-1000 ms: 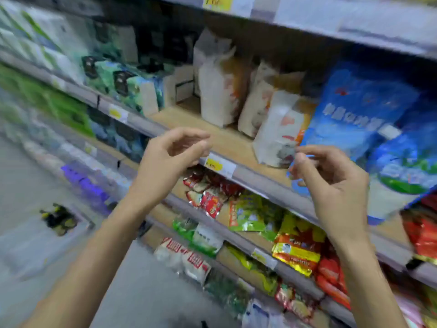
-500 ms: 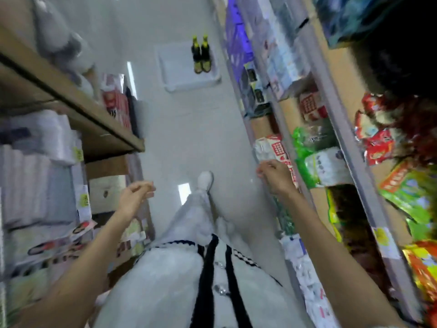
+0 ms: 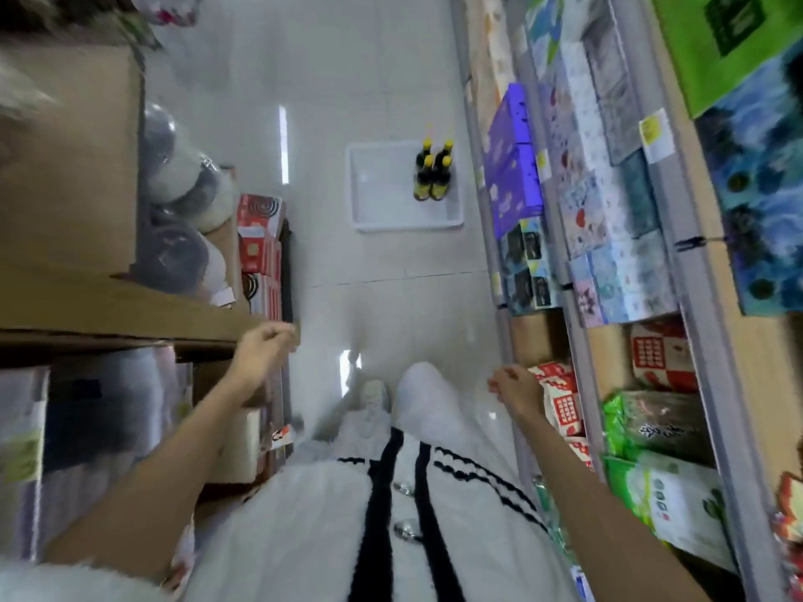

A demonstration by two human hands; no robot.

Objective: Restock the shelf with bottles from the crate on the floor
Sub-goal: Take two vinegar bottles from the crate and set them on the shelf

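Closest in, a fuzzy white garment with black stripes (image 3: 382,514), and both bare arms out front: left hand (image 3: 260,347) curled into a loose, empty fist, right hand (image 3: 515,388) likewise clenched on nothing beside the shelf (image 3: 712,384) of crinkly packets. Farther down the glossy tiled floor (image 3: 347,80), the shallow white plastic crate (image 3: 373,210) holds four dark, yellow-capped bottles (image 3: 432,176), upright in its right corner.

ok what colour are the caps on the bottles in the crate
Yellow caps on dark bottles, standing in the white crate; the head view shows it.
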